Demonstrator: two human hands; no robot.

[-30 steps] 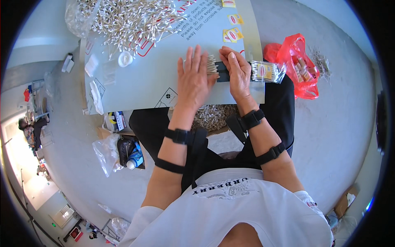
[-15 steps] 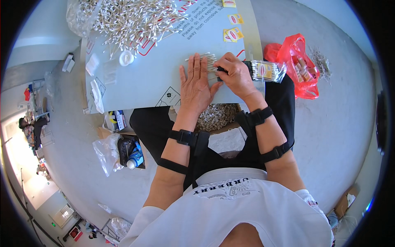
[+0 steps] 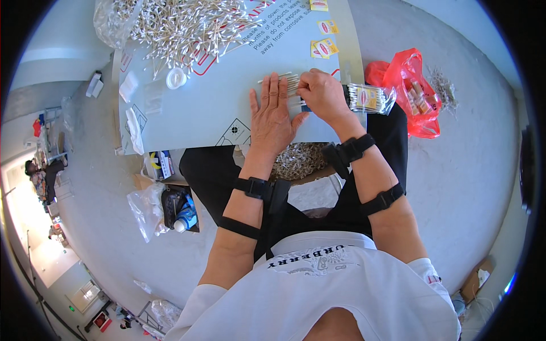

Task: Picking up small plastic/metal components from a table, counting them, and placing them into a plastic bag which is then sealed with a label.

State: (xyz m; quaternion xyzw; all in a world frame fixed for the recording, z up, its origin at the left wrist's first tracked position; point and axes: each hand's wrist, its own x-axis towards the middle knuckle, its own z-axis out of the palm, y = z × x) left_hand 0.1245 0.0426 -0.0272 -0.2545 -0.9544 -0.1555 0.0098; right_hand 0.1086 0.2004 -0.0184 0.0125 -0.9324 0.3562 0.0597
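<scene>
My left hand [image 3: 273, 116] lies flat on the board with its fingers stretched out, over a small row of cotton swabs [image 3: 291, 81]. The swab ends stick out to the right of its fingers. Close beside it, my right hand [image 3: 323, 96] is closed, fingertips pinched together at the swab ends; what is inside the pinch is hidden. Right of that hand, a clear bag of cotton swabs [image 3: 358, 98] with a yellow label lies at the board's right edge. A dark strip shows between the bag and my hand.
A big heap of loose cotton swabs [image 3: 182, 34] covers the far left of the board [image 3: 199, 113]. Yellow cards [image 3: 324, 48] lie along its right side, a round white lid [image 3: 176, 78] at left. A red plastic bag [image 3: 406, 74] stands right; a box of swabs [image 3: 298, 161] sits below.
My right hand has moved slightly away from me and right, its fingers now curled in at the swab ends. My left hand has stayed almost still.
</scene>
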